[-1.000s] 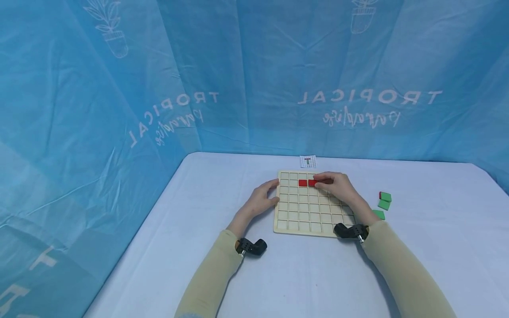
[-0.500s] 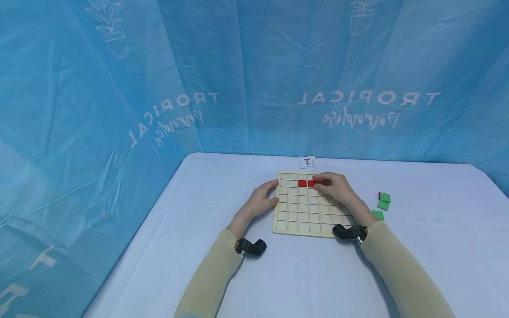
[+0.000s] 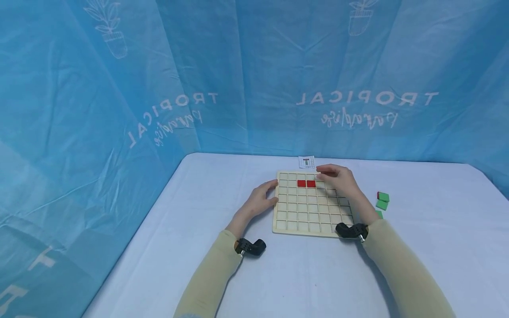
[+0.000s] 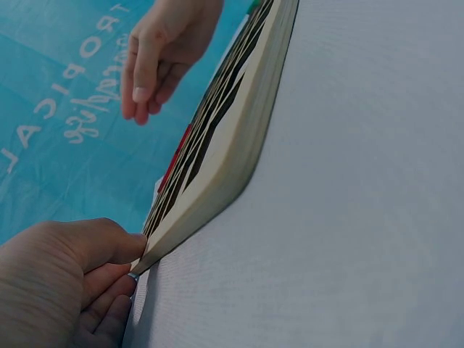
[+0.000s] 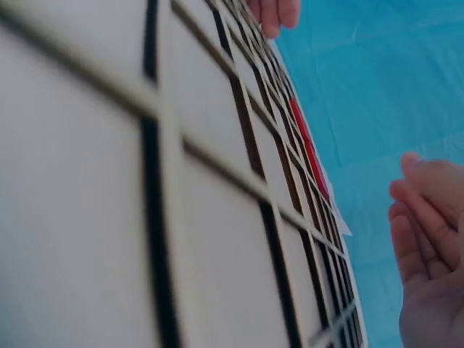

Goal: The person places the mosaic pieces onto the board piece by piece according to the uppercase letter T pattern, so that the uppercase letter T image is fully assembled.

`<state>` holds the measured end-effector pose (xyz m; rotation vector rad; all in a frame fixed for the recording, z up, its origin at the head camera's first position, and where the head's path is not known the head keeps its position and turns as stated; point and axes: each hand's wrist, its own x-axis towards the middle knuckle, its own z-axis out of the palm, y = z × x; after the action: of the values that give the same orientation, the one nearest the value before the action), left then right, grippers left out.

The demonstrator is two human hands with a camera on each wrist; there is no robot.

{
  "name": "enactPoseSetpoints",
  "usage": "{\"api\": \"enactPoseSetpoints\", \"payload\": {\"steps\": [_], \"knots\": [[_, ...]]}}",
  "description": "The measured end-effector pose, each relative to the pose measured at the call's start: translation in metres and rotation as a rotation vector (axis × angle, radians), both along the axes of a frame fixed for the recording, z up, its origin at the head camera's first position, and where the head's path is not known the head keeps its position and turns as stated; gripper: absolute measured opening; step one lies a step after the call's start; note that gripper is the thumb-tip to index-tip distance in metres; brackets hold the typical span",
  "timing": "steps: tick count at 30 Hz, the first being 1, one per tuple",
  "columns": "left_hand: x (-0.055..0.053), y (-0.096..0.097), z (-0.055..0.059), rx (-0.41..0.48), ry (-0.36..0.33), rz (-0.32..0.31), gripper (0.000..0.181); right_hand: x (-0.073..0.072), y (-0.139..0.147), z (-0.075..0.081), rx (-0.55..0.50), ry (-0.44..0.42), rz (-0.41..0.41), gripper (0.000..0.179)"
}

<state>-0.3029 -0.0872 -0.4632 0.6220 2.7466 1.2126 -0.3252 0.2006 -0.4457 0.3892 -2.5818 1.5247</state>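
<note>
A pale wooden grid board (image 3: 303,216) lies on the table with two red square tiles (image 3: 301,183) side by side in its second row from the back. My left hand (image 3: 257,203) rests at the board's left edge, thumb and fingers spread along it. In the left wrist view, the left fingertips (image 4: 134,250) touch the board's rim near a corner. Raised over the back of the board is my right hand (image 3: 341,180), just right of the red tiles. Nothing shows between the right hand's loosely bent fingers (image 4: 141,83), which stand apart from the board.
Several green tiles (image 3: 382,205) lie right of the board, one with a red edge showing beneath it. Behind the board lies a small printed grid card (image 3: 306,162). A blue printed curtain (image 3: 246,119) borders the white table (image 3: 294,274).
My right hand has let go of the right-hand red tile, lifted and moved slightly back and right. That tile now shows fully in its cell. The left hand stays at the board's edge.
</note>
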Motion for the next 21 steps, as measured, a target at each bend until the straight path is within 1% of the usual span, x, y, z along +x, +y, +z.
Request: {"api": "enactPoseSetpoints", "payload": {"steps": [3, 8, 15, 21], "knots": [[0.0, 0.0, 0.001, 0.001, -0.004, -0.002, 0.06, 0.003, 0.006, 0.003, -0.02, -0.023, -0.007, 0.036], [0.0, 0.0, 0.001, -0.005, -0.008, -0.001, 0.06, 0.007, 0.018, 0.003, -0.064, -0.056, -0.058, 0.04], [0.0, 0.001, 0.0, -0.01, -0.01, 0.004, 0.061, 0.012, 0.038, 0.001, -0.185, -0.076, -0.109, 0.047], [0.001, 0.0, 0.002, -0.007, -0.016, -0.002, 0.061, 0.013, 0.053, 0.012, -0.296, -0.108, -0.127, 0.055]]}}
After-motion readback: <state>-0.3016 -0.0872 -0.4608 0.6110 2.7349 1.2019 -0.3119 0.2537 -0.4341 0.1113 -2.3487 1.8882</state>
